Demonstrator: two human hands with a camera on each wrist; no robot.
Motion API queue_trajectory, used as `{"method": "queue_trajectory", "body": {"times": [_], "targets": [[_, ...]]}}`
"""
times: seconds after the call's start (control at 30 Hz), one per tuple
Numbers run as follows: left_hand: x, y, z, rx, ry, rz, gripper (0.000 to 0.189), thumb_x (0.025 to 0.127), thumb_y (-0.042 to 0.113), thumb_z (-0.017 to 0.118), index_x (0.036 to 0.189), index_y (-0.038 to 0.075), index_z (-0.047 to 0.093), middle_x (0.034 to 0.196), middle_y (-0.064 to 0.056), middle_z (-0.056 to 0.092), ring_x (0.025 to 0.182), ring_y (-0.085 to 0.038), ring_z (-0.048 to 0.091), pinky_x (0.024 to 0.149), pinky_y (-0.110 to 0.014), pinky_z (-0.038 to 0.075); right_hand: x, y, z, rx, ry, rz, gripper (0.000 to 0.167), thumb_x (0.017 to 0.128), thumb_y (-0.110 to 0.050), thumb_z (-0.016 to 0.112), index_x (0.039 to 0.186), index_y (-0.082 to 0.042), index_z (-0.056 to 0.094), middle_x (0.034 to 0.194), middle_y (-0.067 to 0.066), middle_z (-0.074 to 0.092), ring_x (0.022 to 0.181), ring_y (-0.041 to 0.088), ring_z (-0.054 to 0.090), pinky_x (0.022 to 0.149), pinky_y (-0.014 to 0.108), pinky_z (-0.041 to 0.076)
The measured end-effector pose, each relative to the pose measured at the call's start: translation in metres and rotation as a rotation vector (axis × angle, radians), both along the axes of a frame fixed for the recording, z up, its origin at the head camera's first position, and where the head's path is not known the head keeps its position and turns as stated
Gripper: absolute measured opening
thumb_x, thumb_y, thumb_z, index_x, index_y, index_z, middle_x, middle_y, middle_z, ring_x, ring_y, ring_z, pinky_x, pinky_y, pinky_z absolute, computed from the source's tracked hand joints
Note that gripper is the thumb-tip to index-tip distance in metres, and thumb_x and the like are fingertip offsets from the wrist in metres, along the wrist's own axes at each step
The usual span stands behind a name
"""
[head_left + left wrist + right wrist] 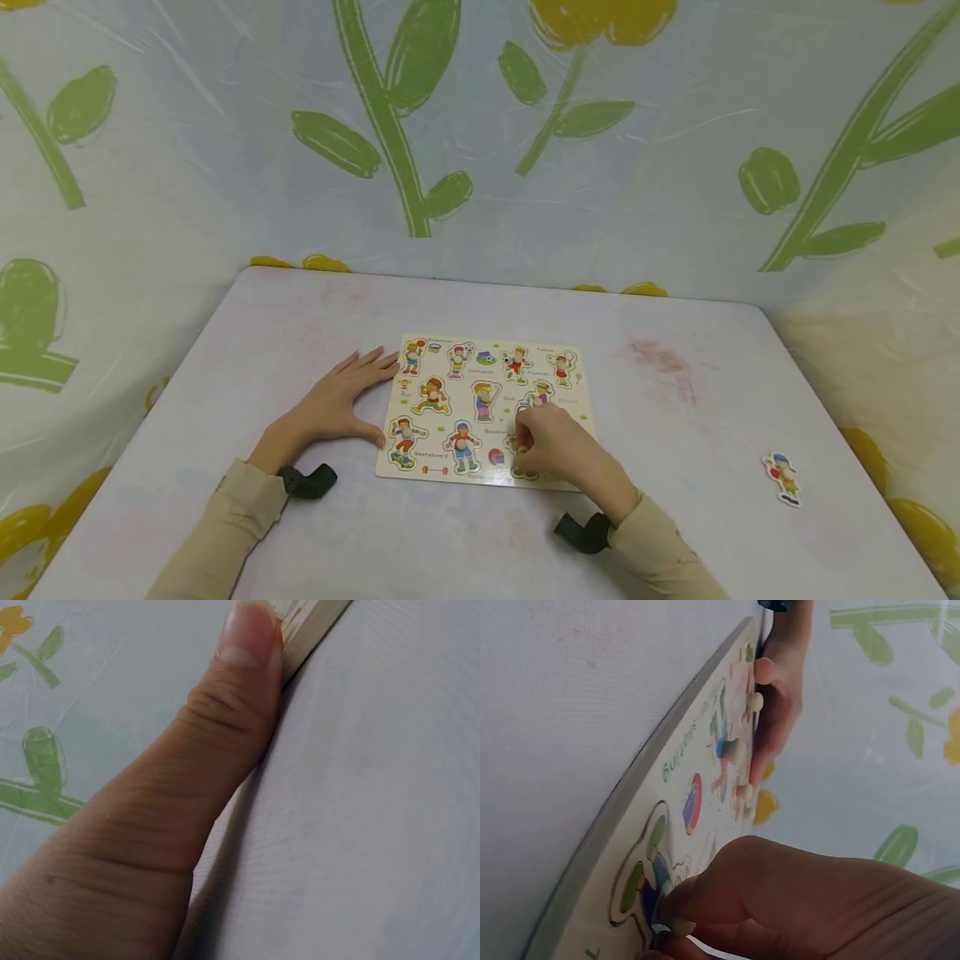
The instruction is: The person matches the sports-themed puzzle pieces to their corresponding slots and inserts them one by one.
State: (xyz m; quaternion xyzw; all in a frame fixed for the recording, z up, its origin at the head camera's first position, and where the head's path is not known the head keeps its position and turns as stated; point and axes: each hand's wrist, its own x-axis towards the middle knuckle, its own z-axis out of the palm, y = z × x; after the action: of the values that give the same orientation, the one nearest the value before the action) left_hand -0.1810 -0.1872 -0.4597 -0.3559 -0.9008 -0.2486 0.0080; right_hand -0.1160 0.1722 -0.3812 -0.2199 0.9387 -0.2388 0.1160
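Observation:
A wooden knob puzzle board (461, 402) printed with sports figures lies flat on the table. My left hand (330, 406) has its fingers spread, with fingertips and thumb at the board's left edge; in the left wrist view the thumb (217, 705) presses against the board's side. At the lower right of the board, my right hand (558, 442) pinches a puzzle piece (651, 881) by its small round knob. That piece has blue and green parts and overlaps its outlined recess in the right wrist view; the fingers hide much of it. Several other figure pieces with knobs sit in the board.
A loose puzzle piece (783, 479), a figure with a blue cap, lies on the table (675, 400) far to the right of the board. Behind the table hangs a pale cloth (247, 125) with green stems and yellow flowers. Black straps with cameras (585, 532) are on both wrists.

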Motion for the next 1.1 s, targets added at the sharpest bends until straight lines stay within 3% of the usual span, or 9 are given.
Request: {"method": "queue_trajectory", "body": {"times": [0.27, 0.43, 0.67, 1.1], "targets": [[0.002, 0.002, 0.0, 0.006, -0.005, -0.004, 0.119, 0.06, 0.077, 0.074, 0.152, 0.009, 0.041, 0.16, -0.005, 0.032, 0.149, -0.033, 0.019, 0.121, -0.053, 0.012, -0.001, 0.007, 0.008, -0.03, -0.019, 0.03, 0.019, 0.082, -0.008, 0.074, 0.072, -0.015, 0.06, 0.061, -0.007, 0.051, 0.054, 0.007, 0.047, 0.051, 0.022, 0.041], [0.002, 0.002, -0.001, 0.0, -0.005, 0.004, 0.119, 0.06, 0.078, 0.074, 0.152, 0.01, 0.041, 0.161, -0.004, 0.031, 0.15, -0.032, 0.019, 0.122, -0.052, 0.011, -0.002, 0.016, 0.015, -0.057, -0.025, 0.011, 0.012, 0.085, -0.01, 0.074, 0.078, -0.014, 0.065, 0.068, -0.007, 0.057, 0.056, 0.007, 0.052, 0.053, 0.024, 0.046], [0.003, 0.001, 0.001, -0.002, -0.008, 0.008, 0.118, 0.06, 0.077, 0.075, 0.152, 0.01, 0.041, 0.161, -0.004, 0.031, 0.15, -0.032, 0.018, 0.122, -0.052, 0.01, -0.002, 0.035, 0.026, -0.091, 0.033, 0.005, 0.01, 0.088, -0.008, 0.069, 0.081, -0.013, 0.066, 0.071, -0.006, 0.057, 0.065, 0.011, 0.052, 0.056, 0.025, 0.047], [0.004, 0.002, 0.004, -0.01, -0.018, 0.013, 0.119, 0.06, 0.077, 0.075, 0.152, 0.01, 0.04, 0.161, -0.005, 0.031, 0.15, -0.031, 0.018, 0.122, -0.052, 0.01, 0.006, 0.093, 0.043, -0.044, 0.085, -0.164, 0.004, 0.088, -0.011, 0.072, 0.087, -0.009, 0.069, 0.07, -0.004, 0.055, 0.065, 0.014, 0.05, 0.053, 0.025, 0.044]]}}
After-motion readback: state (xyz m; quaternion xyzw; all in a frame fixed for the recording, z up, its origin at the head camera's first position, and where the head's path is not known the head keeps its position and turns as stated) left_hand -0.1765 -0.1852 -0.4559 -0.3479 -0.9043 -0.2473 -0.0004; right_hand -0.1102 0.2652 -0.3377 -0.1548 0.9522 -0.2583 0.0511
